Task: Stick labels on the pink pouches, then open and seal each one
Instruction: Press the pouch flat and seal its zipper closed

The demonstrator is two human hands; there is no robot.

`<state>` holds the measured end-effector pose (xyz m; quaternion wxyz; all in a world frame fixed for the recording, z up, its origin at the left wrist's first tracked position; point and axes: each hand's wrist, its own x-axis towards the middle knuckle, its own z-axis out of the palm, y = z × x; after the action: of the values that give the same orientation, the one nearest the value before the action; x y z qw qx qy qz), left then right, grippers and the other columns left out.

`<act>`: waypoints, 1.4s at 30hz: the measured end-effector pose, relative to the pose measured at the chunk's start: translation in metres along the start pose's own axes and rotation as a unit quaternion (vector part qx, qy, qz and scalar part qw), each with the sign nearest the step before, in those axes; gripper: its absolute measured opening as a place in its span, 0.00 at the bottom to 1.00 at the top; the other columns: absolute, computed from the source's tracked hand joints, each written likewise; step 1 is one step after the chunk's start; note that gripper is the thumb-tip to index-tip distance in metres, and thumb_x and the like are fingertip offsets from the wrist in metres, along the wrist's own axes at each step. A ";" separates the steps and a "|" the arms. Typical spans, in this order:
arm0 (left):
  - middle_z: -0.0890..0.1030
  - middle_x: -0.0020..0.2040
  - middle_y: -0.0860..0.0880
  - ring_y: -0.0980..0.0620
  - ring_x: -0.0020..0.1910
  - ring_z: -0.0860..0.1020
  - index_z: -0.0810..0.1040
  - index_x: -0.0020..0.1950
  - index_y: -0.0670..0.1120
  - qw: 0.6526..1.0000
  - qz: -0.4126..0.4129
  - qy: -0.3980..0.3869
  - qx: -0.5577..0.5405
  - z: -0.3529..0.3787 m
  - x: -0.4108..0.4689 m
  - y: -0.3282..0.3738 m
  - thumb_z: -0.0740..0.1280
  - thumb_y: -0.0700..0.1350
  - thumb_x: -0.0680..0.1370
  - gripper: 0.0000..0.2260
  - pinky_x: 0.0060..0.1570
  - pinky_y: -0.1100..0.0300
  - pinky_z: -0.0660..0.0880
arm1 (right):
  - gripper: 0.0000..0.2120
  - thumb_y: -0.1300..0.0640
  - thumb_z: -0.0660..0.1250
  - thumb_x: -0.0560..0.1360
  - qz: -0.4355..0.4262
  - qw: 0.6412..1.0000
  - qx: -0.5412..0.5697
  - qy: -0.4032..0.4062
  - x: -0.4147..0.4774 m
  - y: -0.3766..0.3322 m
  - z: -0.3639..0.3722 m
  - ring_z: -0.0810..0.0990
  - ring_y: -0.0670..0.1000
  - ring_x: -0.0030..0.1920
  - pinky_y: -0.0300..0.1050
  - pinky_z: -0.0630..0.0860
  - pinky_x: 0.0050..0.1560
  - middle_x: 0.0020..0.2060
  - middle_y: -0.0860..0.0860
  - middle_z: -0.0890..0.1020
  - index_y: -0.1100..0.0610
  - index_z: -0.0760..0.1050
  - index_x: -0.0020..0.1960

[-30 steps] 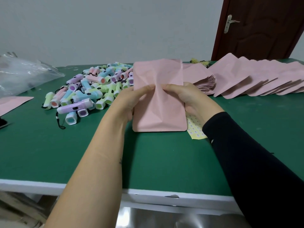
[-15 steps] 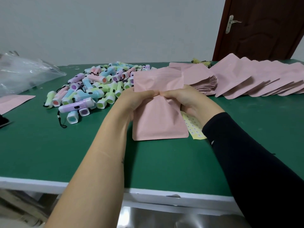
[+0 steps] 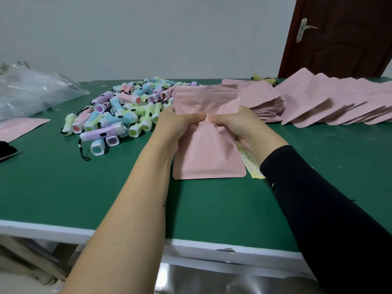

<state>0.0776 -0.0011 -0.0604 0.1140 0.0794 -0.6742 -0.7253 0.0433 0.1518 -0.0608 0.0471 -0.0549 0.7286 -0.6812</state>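
A pink pouch (image 3: 209,153) stands tilted on the green table (image 3: 84,194), its lower edge on the surface and its top edge raised toward the wall. My left hand (image 3: 176,126) and my right hand (image 3: 237,126) both pinch its front face at mid-height, thumbs almost touching, so the foil creases between them. A yellow label sheet (image 3: 252,166) lies partly under the pouch and my right wrist. Behind my right hand sits a stack of pink pouches (image 3: 267,111), and a fanned row of more pouches (image 3: 339,102) runs to the right.
A heap of pastel mini flashlights (image 3: 118,115) with black cords lies left of the pouch. A clear plastic bag (image 3: 27,92) and one flat pink pouch (image 3: 19,128) sit at the far left, beside a dark object (image 3: 6,151). A brown door (image 3: 343,37) stands at back right.
My hands have drawn together at the middle of the pouch, bunching its front. The pouch has slid a little toward me and its top has tipped away.
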 end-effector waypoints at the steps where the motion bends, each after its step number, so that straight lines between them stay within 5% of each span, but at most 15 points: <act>1: 0.87 0.42 0.46 0.47 0.39 0.85 0.82 0.49 0.44 1.000 -0.002 -0.001 -0.003 0.000 0.000 0.000 0.77 0.35 0.68 0.13 0.42 0.56 0.82 | 0.05 0.64 0.75 0.69 0.001 1.000 -0.001 -0.002 0.000 -0.001 0.000 0.85 0.54 0.39 0.47 0.81 0.42 0.38 0.54 0.86 0.60 0.81 0.44; 10: 0.86 0.40 0.52 0.56 0.38 0.84 0.83 0.46 0.47 0.998 0.043 0.035 -0.025 -0.019 0.002 0.007 0.76 0.37 0.71 0.07 0.39 0.64 0.79 | 0.05 0.63 0.76 0.69 0.009 0.998 -0.035 -0.043 -0.007 -0.009 -0.001 0.83 0.52 0.37 0.47 0.80 0.46 0.35 0.52 0.84 0.57 0.80 0.40; 15: 0.84 0.40 0.50 0.56 0.37 0.81 0.83 0.47 0.43 0.992 0.109 0.049 0.032 -0.022 0.000 0.007 0.73 0.39 0.75 0.03 0.39 0.67 0.77 | 0.07 0.65 0.74 0.70 0.012 1.000 -0.020 -0.014 -0.011 -0.011 0.000 0.78 0.47 0.24 0.41 0.78 0.34 0.26 0.50 0.81 0.58 0.78 0.38; 20: 0.85 0.46 0.45 0.54 0.39 0.76 0.81 0.45 0.50 0.954 0.168 0.056 0.242 -0.026 0.007 0.006 0.72 0.43 0.76 0.02 0.45 0.55 0.75 | 0.13 0.63 0.74 0.71 0.005 0.993 -0.101 0.055 -0.012 -0.013 -0.006 0.71 0.43 0.16 0.30 0.66 0.19 0.28 0.52 0.76 0.57 0.69 0.39; 25: 0.73 0.33 0.56 0.55 0.32 0.70 0.78 0.43 0.52 0.913 0.183 0.075 0.358 -0.026 0.014 0.002 0.71 0.47 0.76 0.04 0.40 0.58 0.68 | 0.10 0.61 0.74 0.71 0.015 0.989 -0.141 0.044 -0.011 -0.010 -0.006 0.74 0.48 0.26 0.36 0.71 0.28 0.31 0.53 0.78 0.57 0.71 0.43; 32: 0.76 0.36 0.58 0.59 0.35 0.71 0.80 0.46 0.52 0.919 0.193 0.036 0.343 -0.023 0.011 0.004 0.72 0.48 0.76 0.03 0.37 0.63 0.68 | 0.12 0.60 0.75 0.70 0.011 0.985 -0.171 0.026 -0.013 -0.010 -0.009 0.73 0.45 0.21 0.35 0.68 0.25 0.25 0.49 0.77 0.56 0.72 0.36; 38: 0.78 0.39 0.53 0.51 0.40 0.73 0.78 0.45 0.48 0.909 0.179 0.028 0.375 -0.019 0.006 0.005 0.68 0.49 0.79 0.05 0.45 0.53 0.73 | 0.12 0.60 0.75 0.70 0.013 0.983 -0.181 0.011 -0.012 -0.008 -0.005 0.75 0.48 0.26 0.40 0.71 0.31 0.27 0.50 0.77 0.56 0.72 0.36; 42: 0.67 0.31 0.53 0.52 0.33 0.65 0.68 0.34 0.49 0.904 0.171 0.005 0.392 -0.015 0.002 0.005 0.72 0.52 0.76 0.17 0.36 0.55 0.61 | 0.11 0.60 0.76 0.69 0.003 0.980 -0.200 -0.007 -0.012 -0.006 -0.006 0.76 0.47 0.26 0.40 0.71 0.31 0.27 0.49 0.79 0.55 0.74 0.36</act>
<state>0.0801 -0.0165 -0.0565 0.1994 0.0044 -0.9070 -0.3710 0.0541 0.1590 -0.0548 0.0426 -0.0657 0.8501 -0.5208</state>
